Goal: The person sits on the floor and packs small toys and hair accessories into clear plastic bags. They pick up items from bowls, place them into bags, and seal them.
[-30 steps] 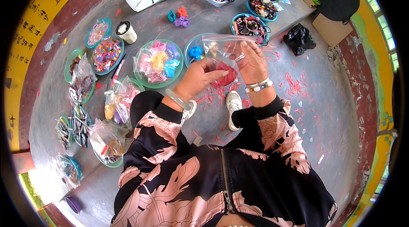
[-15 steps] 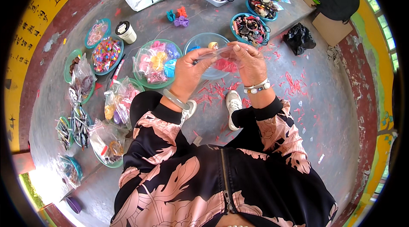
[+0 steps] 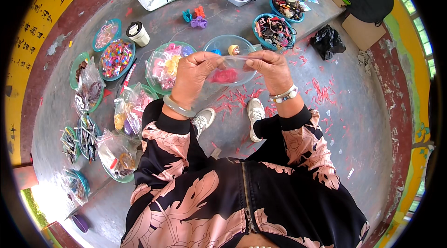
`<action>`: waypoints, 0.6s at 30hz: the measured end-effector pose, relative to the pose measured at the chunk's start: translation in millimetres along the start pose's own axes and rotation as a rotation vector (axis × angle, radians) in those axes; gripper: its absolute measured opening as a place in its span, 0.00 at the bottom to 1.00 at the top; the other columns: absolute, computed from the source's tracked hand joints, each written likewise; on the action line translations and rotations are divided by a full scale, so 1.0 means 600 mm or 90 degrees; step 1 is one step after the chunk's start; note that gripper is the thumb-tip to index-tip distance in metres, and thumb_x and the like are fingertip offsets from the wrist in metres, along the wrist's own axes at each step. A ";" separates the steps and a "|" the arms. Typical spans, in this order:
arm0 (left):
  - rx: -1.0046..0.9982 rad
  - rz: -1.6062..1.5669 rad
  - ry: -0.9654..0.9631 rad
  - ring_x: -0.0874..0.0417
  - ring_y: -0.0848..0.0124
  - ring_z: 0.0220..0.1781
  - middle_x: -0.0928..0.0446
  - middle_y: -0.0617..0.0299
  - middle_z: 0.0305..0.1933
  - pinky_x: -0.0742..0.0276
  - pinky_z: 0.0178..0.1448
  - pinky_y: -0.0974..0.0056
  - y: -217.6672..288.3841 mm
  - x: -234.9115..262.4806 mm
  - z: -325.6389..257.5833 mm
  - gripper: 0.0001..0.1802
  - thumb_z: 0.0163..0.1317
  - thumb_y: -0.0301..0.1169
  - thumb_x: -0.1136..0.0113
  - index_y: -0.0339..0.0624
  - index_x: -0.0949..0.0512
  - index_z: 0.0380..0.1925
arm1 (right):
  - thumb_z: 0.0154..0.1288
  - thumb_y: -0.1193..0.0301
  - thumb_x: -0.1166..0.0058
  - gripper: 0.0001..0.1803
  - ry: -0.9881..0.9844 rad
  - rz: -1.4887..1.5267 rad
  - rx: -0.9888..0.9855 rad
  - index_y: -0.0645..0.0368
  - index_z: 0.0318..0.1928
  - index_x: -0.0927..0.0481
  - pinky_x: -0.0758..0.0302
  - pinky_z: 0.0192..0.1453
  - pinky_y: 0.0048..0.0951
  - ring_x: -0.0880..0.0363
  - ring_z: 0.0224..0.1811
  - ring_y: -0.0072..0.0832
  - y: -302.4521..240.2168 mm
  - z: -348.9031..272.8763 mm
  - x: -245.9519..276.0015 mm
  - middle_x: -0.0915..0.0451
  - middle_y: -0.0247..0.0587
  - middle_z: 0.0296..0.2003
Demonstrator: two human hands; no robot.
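A clear plastic bag [image 3: 237, 65] is stretched between my two hands, its top edge pulled taut. My left hand [image 3: 193, 69] pinches one end between thumb and fingers; a pale bangle circles that wrist. The other end is pinched by my right hand [image 3: 274, 69], with a beaded bracelet below it. Low in the bag shows a pinkish-red item [image 3: 224, 76], its exact kind blurred by the plastic. Behind the bag stands a clear basin [image 3: 226, 39], holding a small beige-and-brown piece [image 3: 234, 50] and something blue, partly hidden.
On the left are a green basin [image 3: 153, 85] of bagged colourful pieces, a bowl of multicoloured bits [image 3: 115, 59] and a white cup [image 3: 138, 34]. Claw hair clips [image 3: 199, 22] lie ahead. Basins of hair ties [image 3: 274, 31] and a black bag [image 3: 328, 42] are at right. Red scraps [image 3: 321, 90] litter the floor.
My hands have drawn apart, the left one moving left, so the bag is spread wider. The pinkish-red item has shifted left and slightly down.
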State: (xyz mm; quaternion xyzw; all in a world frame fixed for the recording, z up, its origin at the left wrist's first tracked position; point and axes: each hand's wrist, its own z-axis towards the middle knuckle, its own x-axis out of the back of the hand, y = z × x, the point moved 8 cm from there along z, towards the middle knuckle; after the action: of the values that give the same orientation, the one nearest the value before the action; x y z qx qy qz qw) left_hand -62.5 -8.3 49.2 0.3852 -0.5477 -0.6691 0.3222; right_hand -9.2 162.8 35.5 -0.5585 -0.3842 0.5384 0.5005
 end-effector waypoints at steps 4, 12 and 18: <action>0.040 -0.004 -0.046 0.39 0.87 0.16 0.21 0.64 0.25 0.46 0.19 0.79 0.005 0.003 -0.002 0.06 0.55 0.28 0.41 0.38 0.20 0.31 | 0.53 0.77 0.41 0.09 -0.007 -0.031 0.008 0.68 0.36 0.20 0.25 0.38 0.21 0.21 0.31 0.23 -0.013 -0.001 0.002 0.20 0.39 0.29; 0.089 0.027 -0.055 0.31 0.85 0.19 0.20 0.63 0.26 0.39 0.20 0.78 -0.012 0.014 -0.001 0.07 0.54 0.29 0.39 0.36 0.21 0.31 | 0.53 0.78 0.41 0.09 -0.020 -0.061 0.021 0.68 0.36 0.20 0.27 0.37 0.20 0.22 0.31 0.22 -0.016 -0.003 0.006 0.20 0.38 0.29; 0.055 0.050 -0.054 0.30 0.83 0.19 0.20 0.60 0.26 0.37 0.21 0.77 -0.002 0.015 -0.002 0.06 0.54 0.27 0.40 0.35 0.20 0.29 | 0.51 0.78 0.40 0.08 -0.017 -0.019 0.002 0.66 0.34 0.19 0.29 0.37 0.19 0.24 0.30 0.20 -0.009 -0.001 0.010 0.20 0.36 0.28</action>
State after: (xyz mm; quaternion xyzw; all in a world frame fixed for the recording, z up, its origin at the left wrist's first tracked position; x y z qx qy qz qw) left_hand -65.8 -16.3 46.4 0.3485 -0.6041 -0.6471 0.3081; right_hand -7.1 169.5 39.2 -0.5446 -0.3986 0.5387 0.5043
